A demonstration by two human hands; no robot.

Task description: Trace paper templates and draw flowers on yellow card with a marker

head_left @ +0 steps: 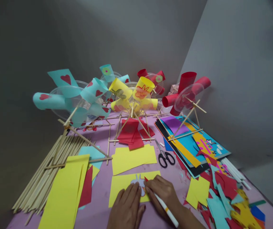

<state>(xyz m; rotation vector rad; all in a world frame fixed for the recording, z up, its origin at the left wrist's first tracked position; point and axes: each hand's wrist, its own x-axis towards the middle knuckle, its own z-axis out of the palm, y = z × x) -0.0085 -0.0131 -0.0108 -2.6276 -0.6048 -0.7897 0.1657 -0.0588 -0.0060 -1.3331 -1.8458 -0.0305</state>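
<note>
Your landmark: the yellow sheet point(120, 183) on the purple table point(100, 197), right in front of you. Pale butterfly-like shape point(139, 183) sits on it, right of centre. Your left hand point(126, 207) is flat over the sheet's lower edge, fingers together, thumb apart, fingertips at the shape's left side. Your right hand point(162, 194) is at the sheet's right end, fingers clamped on a red-tipped white pen point(161, 203); tip near the shape's upper right, can't tell if it's touching paper.

Just behind the sheet: more yellow paper point(133, 159), then red pieces point(129, 130). Behind and right: black-handled scissors point(167, 158), blades parted a little, then a stack of coloured paper point(186, 146). Right: two small yellow pieces point(198, 190), mixed scraps point(218, 206). Left: long yellow strips point(61, 194), then a spread of wooden sticks point(35, 183). Well behind: paper-tube wheels on stick frames, blue point(67, 92), yellow point(121, 89) and red point(186, 84).
</note>
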